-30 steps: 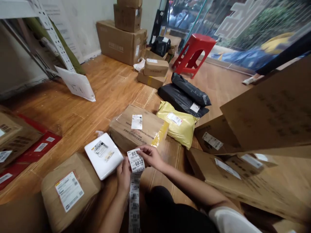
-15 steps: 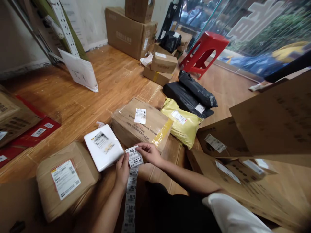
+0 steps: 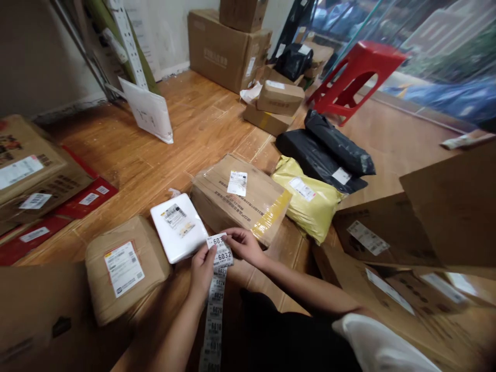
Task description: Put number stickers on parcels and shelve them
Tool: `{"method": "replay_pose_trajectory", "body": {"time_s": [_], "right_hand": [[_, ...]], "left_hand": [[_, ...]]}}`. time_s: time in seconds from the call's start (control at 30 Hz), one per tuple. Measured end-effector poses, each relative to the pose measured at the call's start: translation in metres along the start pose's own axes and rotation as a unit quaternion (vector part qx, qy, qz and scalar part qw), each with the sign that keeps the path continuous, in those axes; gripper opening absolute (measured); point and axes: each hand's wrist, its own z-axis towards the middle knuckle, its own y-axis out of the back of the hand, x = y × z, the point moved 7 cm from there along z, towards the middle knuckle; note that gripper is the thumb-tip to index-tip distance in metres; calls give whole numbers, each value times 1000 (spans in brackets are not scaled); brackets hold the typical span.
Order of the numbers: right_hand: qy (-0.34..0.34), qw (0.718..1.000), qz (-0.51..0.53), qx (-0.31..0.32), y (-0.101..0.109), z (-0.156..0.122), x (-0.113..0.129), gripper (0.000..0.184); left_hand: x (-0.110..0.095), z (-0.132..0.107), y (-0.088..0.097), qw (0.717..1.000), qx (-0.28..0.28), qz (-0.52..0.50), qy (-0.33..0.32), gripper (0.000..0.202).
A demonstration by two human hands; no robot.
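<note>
Evidently, your left hand [image 3: 202,267] gripped the left edge of the label strip [image 3: 216,305] while your right hand [image 3: 247,247] pinched its far right corner, so neither hand was nearer. Its long axis ran from that far end towards the near side, with the white packet [image 3: 179,227] just left and the taped carton [image 3: 240,200] just beyond.

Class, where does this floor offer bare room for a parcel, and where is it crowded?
The broadest bare floor lies between the white envelope, the large carton and the yellow-taped box. Another patch borders the red stool and black parcels. Crowded: near the left hand, where the white parcel sits between the yellow-taped box and wrapped parcel.
</note>
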Motion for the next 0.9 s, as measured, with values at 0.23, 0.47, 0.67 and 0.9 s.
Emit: {"method": "replay_pose_trajectory", "body": {"time_s": [0.23,0.47,0.67,0.9], "right_hand": [[80,989,-123,37,-1,-1,1,34],[6,990,-103,100,-16,-5,-37,47],[27,975,-148,164,-42,-9,-28,35],[48,867,-220,444,-119,-48,-11,16]], "left_hand": [[-3,-10,6,990,26,135,-31,49],[11,-23,31,983,-7,178,-32,41],[15,-53,45,987,-72,141,-18,42],[21,-153,92,973,-133,181,54,46]]}}
